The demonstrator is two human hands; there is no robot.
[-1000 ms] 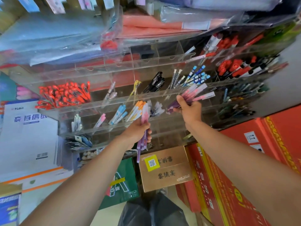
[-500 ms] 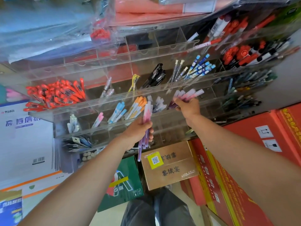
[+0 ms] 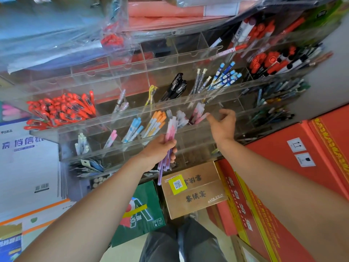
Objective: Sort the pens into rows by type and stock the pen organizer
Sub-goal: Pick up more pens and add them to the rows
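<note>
Left hand [image 3: 158,150] grips pink pens [image 3: 171,129]; right hand [image 3: 223,125], fingers relaxed, hovers beside the organizer [image 3: 105,118] rim.

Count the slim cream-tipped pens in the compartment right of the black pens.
3, side by side: left pen, middle pen, right pen leaning lower. Others may be hidden.

Single head-worn wide-angle view, forward and down, close on the clear pen organizer [image 3: 170,108] at arm's reach.
</note>
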